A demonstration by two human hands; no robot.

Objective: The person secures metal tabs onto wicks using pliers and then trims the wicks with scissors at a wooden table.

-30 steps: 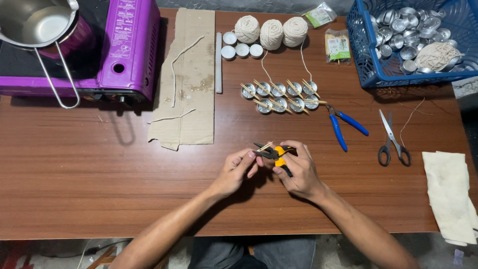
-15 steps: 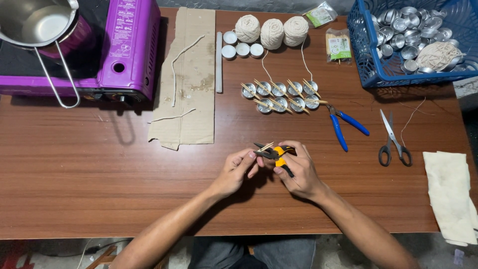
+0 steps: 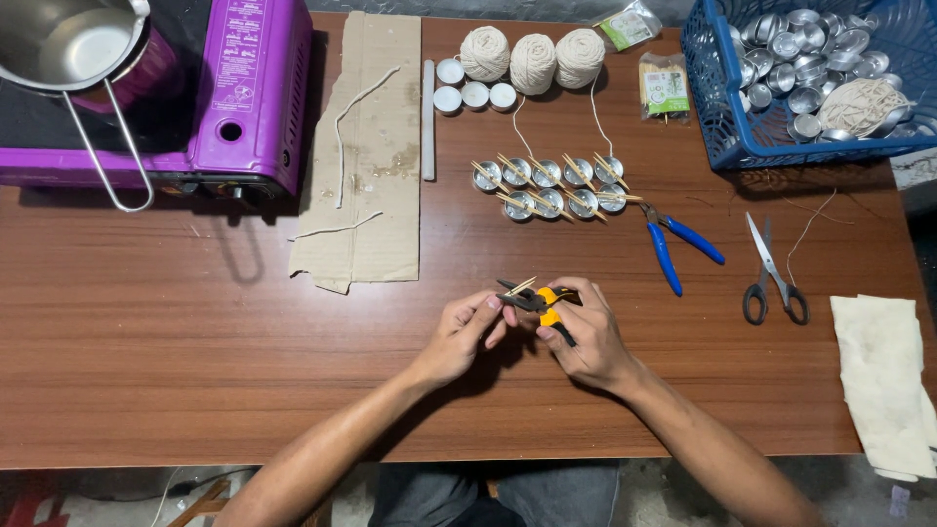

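Yellow-handled pliers (image 3: 543,303) being gripped by right hand (image 3: 584,337); small sticks (image 3: 519,287) being pinched by left hand (image 3: 461,337). Approx ten tealight cups (image 3: 552,185) already stick-fitted; basket (image 3: 717,117) cups left.

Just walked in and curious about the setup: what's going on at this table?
A person sits at a wooden table. The right hand holds yellow-handled pliers, and the left hand pinches a small stick at their tip. Beyond lie tin cups with sticks across them, blue pliers, scissors, three twine balls, a blue basket of empty cups, cardboard and a purple stove.
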